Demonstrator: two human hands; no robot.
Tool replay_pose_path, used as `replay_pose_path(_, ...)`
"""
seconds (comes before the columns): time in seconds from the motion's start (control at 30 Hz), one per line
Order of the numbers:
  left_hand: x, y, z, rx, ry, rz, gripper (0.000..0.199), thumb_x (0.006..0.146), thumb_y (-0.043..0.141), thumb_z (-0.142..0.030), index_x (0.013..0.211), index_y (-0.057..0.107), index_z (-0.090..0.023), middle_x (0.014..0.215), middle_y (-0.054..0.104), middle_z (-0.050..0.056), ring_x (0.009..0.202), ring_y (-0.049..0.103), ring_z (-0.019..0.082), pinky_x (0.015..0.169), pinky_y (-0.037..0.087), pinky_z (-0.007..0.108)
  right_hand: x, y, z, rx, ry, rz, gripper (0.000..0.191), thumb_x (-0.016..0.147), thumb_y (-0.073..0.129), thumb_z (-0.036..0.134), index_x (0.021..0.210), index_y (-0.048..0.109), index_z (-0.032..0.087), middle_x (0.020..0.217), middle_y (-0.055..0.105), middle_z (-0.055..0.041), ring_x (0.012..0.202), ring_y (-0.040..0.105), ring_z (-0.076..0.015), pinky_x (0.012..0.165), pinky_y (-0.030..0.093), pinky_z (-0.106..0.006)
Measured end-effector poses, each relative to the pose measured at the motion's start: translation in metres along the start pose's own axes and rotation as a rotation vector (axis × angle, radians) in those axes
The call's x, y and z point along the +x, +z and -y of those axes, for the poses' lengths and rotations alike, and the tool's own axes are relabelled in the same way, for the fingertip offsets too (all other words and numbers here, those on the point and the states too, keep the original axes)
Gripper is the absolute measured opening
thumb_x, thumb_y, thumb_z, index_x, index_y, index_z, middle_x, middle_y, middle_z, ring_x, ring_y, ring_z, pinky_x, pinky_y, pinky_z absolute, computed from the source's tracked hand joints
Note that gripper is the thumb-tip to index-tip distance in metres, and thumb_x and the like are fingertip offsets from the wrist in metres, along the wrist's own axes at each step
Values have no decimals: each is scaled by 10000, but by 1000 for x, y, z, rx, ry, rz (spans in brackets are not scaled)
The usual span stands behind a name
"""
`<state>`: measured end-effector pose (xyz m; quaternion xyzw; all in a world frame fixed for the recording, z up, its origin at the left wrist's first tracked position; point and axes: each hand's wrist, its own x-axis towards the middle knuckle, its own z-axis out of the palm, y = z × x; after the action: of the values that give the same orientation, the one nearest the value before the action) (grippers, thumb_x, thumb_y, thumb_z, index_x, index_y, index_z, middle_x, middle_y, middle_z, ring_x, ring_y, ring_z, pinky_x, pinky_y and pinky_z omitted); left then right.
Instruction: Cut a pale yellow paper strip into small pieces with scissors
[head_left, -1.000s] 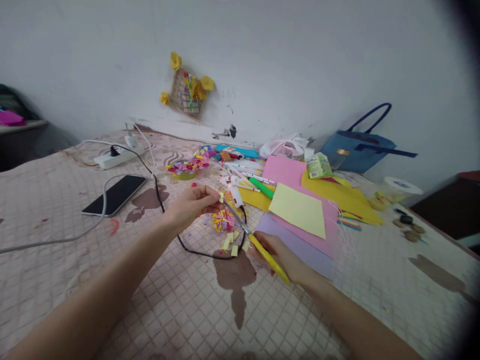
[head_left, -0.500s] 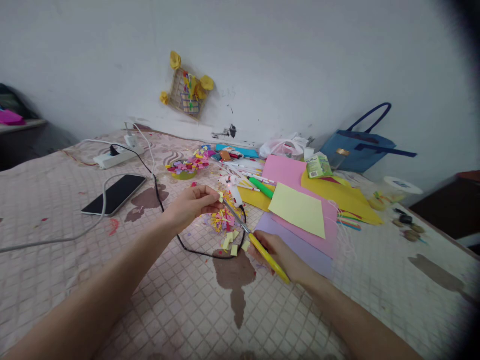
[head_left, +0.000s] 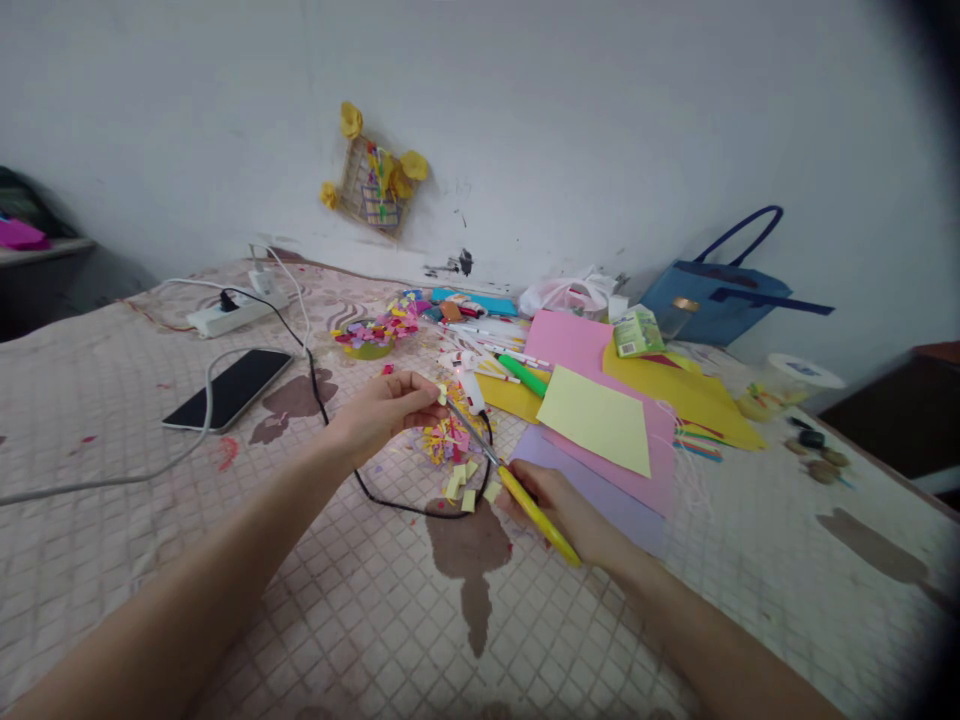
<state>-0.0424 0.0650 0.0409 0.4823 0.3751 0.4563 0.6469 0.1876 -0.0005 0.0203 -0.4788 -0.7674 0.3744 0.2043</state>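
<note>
Between the thumb and fingers of my left hand (head_left: 390, 408) is a small piece of pale yellow paper (head_left: 442, 395). My right hand (head_left: 551, 500) is closed around the yellow handle of a pair of scissors (head_left: 534, 512), whose metal blades point up and left. The blade tips are at the paper piece; whether they touch it I cannot tell. Below the blades lie several cut pale yellow paper squares (head_left: 469, 500). Behind them is a heap of yellow and pink paper scraps (head_left: 442, 440). A white glue gun (head_left: 470, 385) with a lit red light lies just beyond the blades.
A black cord (head_left: 405, 508) loops below my hands. To the right lie a pale yellow sheet (head_left: 596, 420), pink sheets (head_left: 570, 340) and a purple sheet (head_left: 600, 500). A phone (head_left: 232, 390) and a power strip (head_left: 236, 315) are left. A blue bag (head_left: 720, 300) stands by the wall.
Hardly anything differs. The scissor blades have shifted very slightly at the paper piece; my left hand stays in place.
</note>
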Motion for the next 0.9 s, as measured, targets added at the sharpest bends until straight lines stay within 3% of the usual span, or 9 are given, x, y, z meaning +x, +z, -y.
replay_pose_path(0.3,0,1,0,-7,-7,-11,154,719,680,-227,705,556,-137,663,666,12,640,636,98,673,499,222,-2,0,0,119,20,61,394,873,327,518,675,419,191,503,387,48,445,360,-84,398,300,-197)
replay_pose_path(0.9,0,0,0,-9,-6,-2,137,733,666,-239,713,567,-146,674,667,12,652,636,97,692,500,224,-1,-1,3,120,39,53,245,825,441,385,681,409,190,535,394,47,468,378,-79,389,322,-182)
